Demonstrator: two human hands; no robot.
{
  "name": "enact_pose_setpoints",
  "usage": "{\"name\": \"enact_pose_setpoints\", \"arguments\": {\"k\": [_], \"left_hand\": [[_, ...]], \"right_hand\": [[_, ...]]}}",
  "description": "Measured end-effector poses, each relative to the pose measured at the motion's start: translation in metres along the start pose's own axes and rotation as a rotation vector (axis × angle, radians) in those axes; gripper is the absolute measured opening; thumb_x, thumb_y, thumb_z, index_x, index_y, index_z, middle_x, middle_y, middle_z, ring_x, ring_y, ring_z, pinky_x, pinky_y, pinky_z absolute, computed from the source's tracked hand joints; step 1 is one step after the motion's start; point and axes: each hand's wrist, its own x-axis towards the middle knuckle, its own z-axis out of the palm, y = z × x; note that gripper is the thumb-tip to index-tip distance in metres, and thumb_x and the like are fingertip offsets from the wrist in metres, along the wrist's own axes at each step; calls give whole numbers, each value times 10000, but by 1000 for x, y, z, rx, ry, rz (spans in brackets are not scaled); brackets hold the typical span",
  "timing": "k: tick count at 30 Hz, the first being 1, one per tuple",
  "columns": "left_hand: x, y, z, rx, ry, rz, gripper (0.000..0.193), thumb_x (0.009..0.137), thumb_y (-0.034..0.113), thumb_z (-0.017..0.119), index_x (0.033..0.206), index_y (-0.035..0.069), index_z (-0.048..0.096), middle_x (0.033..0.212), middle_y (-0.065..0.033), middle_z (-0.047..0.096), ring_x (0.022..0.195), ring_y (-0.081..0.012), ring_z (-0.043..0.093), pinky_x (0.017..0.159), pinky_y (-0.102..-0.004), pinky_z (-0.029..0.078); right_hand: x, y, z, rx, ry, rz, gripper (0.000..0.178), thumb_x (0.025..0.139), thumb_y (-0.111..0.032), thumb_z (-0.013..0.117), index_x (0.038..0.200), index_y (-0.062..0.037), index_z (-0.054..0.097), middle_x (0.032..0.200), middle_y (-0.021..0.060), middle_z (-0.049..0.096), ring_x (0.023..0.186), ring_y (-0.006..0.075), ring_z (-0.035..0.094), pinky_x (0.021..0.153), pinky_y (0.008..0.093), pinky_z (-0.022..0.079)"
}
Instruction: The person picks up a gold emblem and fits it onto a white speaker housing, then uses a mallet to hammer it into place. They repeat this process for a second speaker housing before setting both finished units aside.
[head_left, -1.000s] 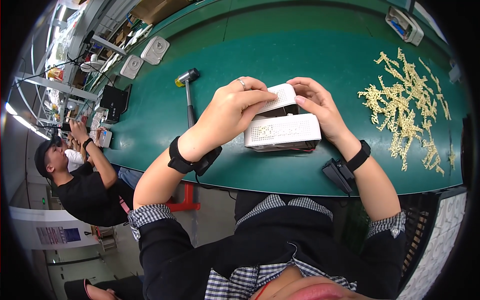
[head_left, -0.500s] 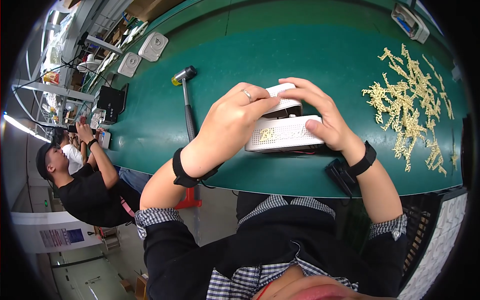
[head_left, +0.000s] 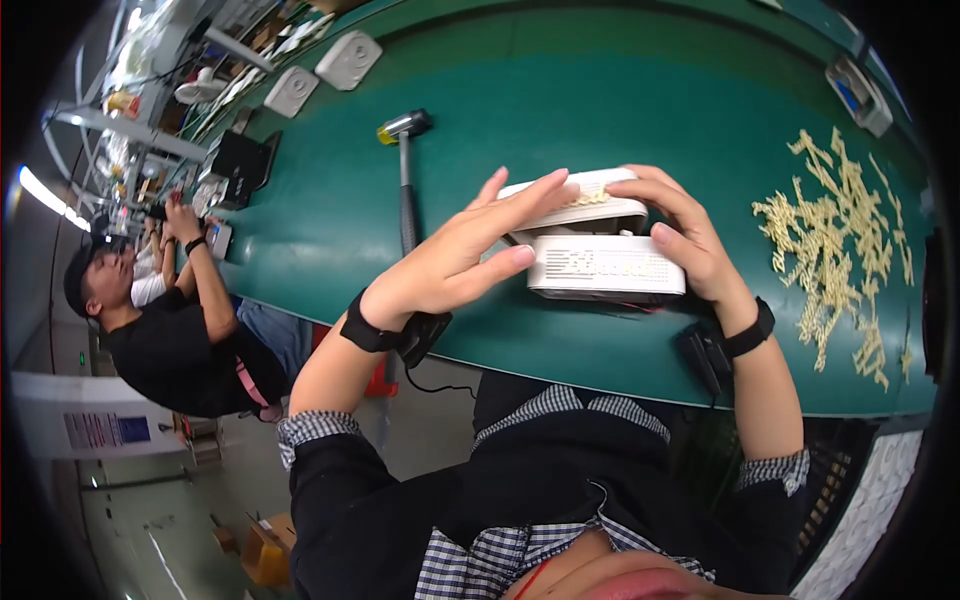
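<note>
Two white, rounded casing parts with dotted grilles, like a speaker housing, stand one behind the other in front of me. The near casing part [head_left: 605,265] faces me with raised lettering on its front and a dark underside. Behind it, the far casing part [head_left: 600,182] carries small pale-yellow lettering. My right hand [head_left: 700,240] grips the casing at its right end, fingers over the far part and thumb by the near one. My left hand [head_left: 450,255] has its fingers spread, the index finger reaching over the far part and the thumb at the near part's left end.
Pale-yellow script-letter pieces [head_left: 830,250] lie in a heap at right. A mallet [head_left: 407,190] lies left of my hands. Two white casings [head_left: 349,60] sit at far left, a white tray [head_left: 860,95] at far right. Another person [head_left: 170,350] works at left.
My left hand has loosened and spread its fingers, shifting back from the casing. Pale-yellow lettering now shows on the far part. The view has shifted a little.
</note>
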Motion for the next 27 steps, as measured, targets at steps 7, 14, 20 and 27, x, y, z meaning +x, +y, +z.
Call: {"name": "enact_pose_setpoints", "arguments": {"k": [7,14,20,27], "left_hand": [[-55,-45,-7,616,436,-596,456,853,250,612,1197,-19,483,1160,-227,571,1109,-382,532,911,-420,453],[-113,-127,-34,668,344,-766,426,856,302,626,1065,-49,505,809,-195,609,746,-370,604,681,-423,482],[-89,-50,-64,-341,445,-993,313,970,286,463,1065,-6,522,659,-9,482,487,-109,458,431,-253,375],[-73,53,-9,-378,556,-409,313,1006,281,386,1063,1,515,629,56,381,459,-21,316,397,-182,241]], "right_hand": [[0,-1,-14,163,54,201,416,759,-138,681,1149,-17,599,1176,103,533,1087,197,530,955,345,429],[4,-13,-14,39,37,208,475,690,-96,756,1126,8,598,1135,86,562,1072,181,542,941,338,454],[1,-8,-12,-293,3,161,533,707,-112,744,1187,18,554,1137,94,577,1105,203,547,926,334,476],[0,5,-12,-280,248,165,504,772,-97,692,1230,16,515,1161,103,565,1127,219,543,940,345,475]]}}
